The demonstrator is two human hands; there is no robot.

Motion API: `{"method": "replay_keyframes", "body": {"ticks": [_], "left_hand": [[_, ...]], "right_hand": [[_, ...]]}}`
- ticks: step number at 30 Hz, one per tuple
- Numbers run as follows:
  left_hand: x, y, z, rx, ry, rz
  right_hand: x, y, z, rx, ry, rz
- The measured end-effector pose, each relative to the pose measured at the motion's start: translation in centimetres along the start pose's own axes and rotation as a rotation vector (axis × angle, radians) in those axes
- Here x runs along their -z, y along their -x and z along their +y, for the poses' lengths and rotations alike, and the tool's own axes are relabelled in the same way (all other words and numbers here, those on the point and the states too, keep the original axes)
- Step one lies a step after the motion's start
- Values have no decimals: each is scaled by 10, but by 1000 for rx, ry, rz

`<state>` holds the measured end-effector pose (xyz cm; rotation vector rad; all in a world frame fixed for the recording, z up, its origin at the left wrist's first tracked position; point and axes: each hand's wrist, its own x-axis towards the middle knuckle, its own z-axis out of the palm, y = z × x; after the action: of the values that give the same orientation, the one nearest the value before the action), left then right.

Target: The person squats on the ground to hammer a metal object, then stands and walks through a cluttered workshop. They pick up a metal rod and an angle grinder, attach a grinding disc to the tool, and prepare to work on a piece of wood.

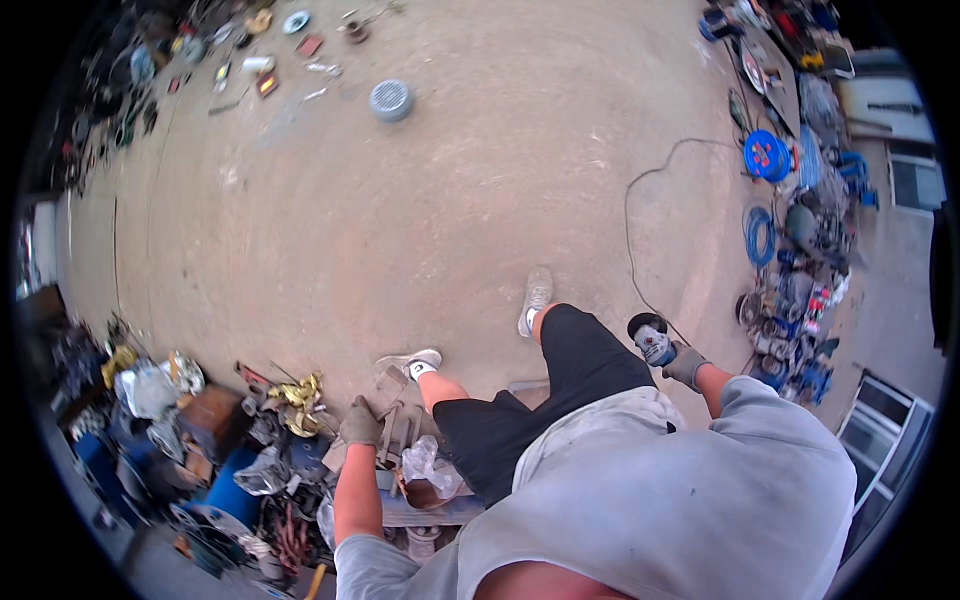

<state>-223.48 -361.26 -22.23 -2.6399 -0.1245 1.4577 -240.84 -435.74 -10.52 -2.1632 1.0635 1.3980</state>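
Note:
In my gloved right hand (686, 367) is an angle grinder (655, 345), grey-blue with a dark disc (647, 324) at its front end. I hold it out to my right, beside my knee, and its cord trails away over the floor. My left hand (361, 425), also gloved, is down by a bench on my left, next to some grey metal pieces (402, 428). Its fingers are too small and too covered to tell whether they grip anything. Near it on the bench lies a clear plastic bag (428, 465).
A heap of scrap with gold-coloured foil (300, 402) and a blue drum (232, 490) fills the lower left. At the right stand a blue cable reel (767, 155), a coiled blue hose (759, 237) and machine parts. A grey round vented cover (390, 100) lies on the concrete floor ahead.

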Motion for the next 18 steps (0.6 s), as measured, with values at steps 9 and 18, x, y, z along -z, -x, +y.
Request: {"method": "replay_keyframes", "body": {"ticks": [9,18], "left_hand": [[224,16,272,-112,-60,117],[415,-111,648,-340,-158,267]], "right_hand": [[160,-15,183,-197,487,187],[377,-178,172,-171,-168,758]]}}
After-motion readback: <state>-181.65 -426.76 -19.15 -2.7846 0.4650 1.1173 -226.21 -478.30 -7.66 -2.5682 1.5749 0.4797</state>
